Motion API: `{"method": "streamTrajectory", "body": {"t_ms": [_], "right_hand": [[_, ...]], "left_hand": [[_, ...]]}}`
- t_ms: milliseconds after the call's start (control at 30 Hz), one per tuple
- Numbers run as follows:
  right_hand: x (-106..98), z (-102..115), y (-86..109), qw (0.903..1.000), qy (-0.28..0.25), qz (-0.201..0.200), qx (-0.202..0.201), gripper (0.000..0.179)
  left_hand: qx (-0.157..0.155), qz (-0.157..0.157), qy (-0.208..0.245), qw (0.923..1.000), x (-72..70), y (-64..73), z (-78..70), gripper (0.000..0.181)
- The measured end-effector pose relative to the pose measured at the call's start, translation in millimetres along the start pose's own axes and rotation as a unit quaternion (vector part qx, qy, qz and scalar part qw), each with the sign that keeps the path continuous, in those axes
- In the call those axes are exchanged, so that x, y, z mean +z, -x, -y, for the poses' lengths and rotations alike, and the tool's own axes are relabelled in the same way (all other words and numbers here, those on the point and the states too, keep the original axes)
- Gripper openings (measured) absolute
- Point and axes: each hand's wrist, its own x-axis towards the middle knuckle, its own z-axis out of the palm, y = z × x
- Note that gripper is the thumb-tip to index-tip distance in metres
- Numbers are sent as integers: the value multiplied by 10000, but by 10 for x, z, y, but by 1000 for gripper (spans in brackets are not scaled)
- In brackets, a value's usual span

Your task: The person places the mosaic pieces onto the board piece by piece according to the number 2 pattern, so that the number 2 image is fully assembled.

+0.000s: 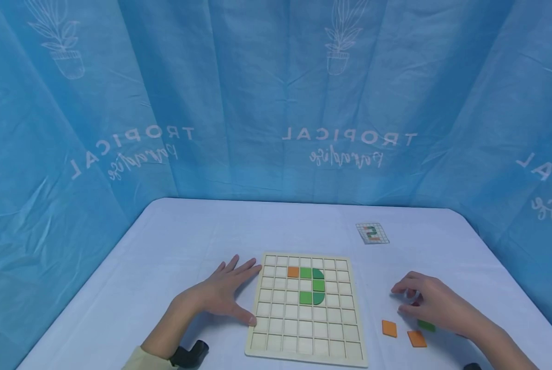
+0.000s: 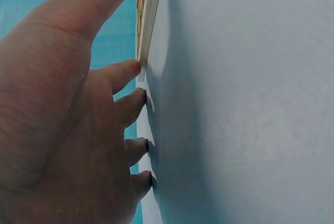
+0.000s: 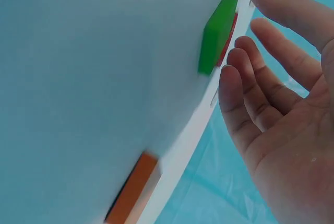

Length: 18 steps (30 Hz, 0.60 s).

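Note:
A cream grid board [image 1: 290, 327] lies on the table. In its upper part sit one orange square tile [image 1: 293, 272], several green square tiles [image 1: 318, 285] and two dark green rounded tiles [image 1: 319, 298]. My left hand [image 1: 220, 293] spreads its fingers along the board's left edge, with thumb and index fingertip touching it. To the right of the board, my right hand [image 1: 437, 303] hovers over loose tiles, fingers loosely bent. Nothing shows between those fingers in the right wrist view. Below them are a green tile [image 3: 216, 33] and a red piece [image 3: 228, 41], partly hidden.
Two loose orange tiles [image 1: 388, 328] [image 1: 417, 338] lie between the board and my right wrist. A small pattern card [image 1: 372, 233] with a figure like a 2 lies at the back right. Blue printed curtains [image 1: 257, 103] hang behind the white table [image 1: 202, 226].

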Motion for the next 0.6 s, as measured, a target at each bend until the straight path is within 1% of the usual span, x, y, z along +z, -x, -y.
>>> {"method": "streamTrajectory", "body": {"t_ms": [133,333,467,533,600], "right_hand": [[-25,-62,33,9997,9,-10,228,31],[-40,-140,62,9997,139,-30,201,28],[-53,-163,84,9996,108,50,239,28],[-70,-176,98,9997,81,109,195,29],[-89,-196,116,9998,87,178,54,29]], "left_hand": [[26,15,32,10000,-4,3,3,120],[88,-14,7,10000,-13,12,2,119],[54,-10,0,10000,-7,12,2,119],[38,-7,1,10000,-5,11,0,119],[27,-6,4,10000,-3,10,-1,119]]}}
